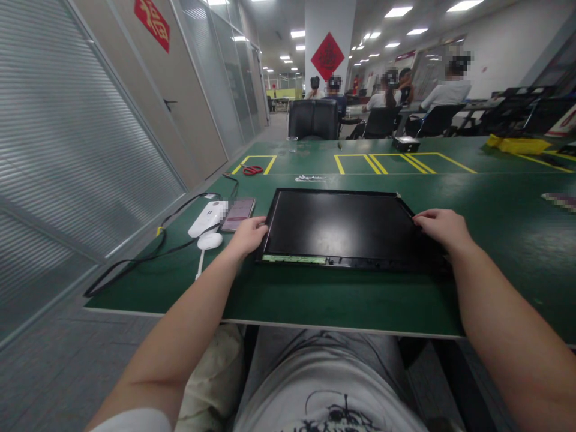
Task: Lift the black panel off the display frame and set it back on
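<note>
A black flat display panel (342,225) lies face up on the green table (315,300) straight ahead of me, with a strip of circuit board showing along its near edge. My left hand (249,235) rests against the panel's left edge, fingers curled around the frame. My right hand (443,228) lies on the panel's right edge, fingers bent and pressing on the bezel.
Left of the panel lie a phone (237,214), a white device (207,218), a white round puck (209,240) and black cables (148,258). Farther back are red scissors (252,170), a plastic cup (292,144), a small black box (405,143), yellow material (517,144). People sit at desks beyond.
</note>
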Tool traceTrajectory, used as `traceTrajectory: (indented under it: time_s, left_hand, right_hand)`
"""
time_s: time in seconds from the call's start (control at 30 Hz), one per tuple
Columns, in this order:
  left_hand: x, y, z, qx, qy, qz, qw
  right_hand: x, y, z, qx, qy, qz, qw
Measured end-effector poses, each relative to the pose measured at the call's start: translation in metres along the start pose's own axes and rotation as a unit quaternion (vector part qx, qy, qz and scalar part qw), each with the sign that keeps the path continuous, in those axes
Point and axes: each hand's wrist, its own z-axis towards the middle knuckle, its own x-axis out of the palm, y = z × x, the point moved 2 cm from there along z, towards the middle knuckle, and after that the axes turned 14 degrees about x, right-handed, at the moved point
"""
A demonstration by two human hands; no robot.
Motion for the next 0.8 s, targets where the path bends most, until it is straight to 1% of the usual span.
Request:
traceTrajectory:
  time_s: [0.07, 0.13, 0.2, 0.27, 0.33, 0.47, 0.7, 0.8]
  left_hand:
    - [0.003, -0.004, -0.003, -0.064, -0.028, -0.091, 0.993]
    - [0.006, -0.009, -0.006, -0.111, -0.068, -0.165, 0.978]
    - [0.009, -0.012, -0.007, -0.146, -0.094, -0.219, 0.960]
    - [0.010, -0.014, -0.007, -0.166, -0.110, -0.255, 0.946]
    - [0.011, -0.015, -0.006, -0.174, -0.121, -0.276, 0.938]
    - [0.012, -0.015, -0.006, -0.188, -0.131, -0.287, 0.930]
    - [0.018, -0.017, -0.007, -0.219, -0.165, -0.301, 0.913]
    - [0.019, -0.016, -0.007, -0.229, -0.165, -0.324, 0.903]
  right_hand:
    - [0.000, -0.001, 0.000, 0.011, 0.006, 0.014, 1.000]
    - [0.000, 0.000, -0.001, 0.019, 0.009, 0.021, 1.000]
    - [-0.002, 0.001, -0.004, 0.019, 0.005, 0.024, 1.000]
    - [-0.004, 0.003, -0.008, 0.020, 0.000, 0.029, 0.999]
    - [-0.005, 0.004, -0.011, 0.027, 0.004, 0.033, 0.999]
    - [-0.006, 0.004, -0.013, 0.038, 0.015, 0.040, 0.998]
    - [-0.004, 0.001, -0.008, 0.046, 0.025, 0.048, 0.997]
    - [-0.003, 0.000, -0.007, 0.052, 0.027, 0.060, 0.996]
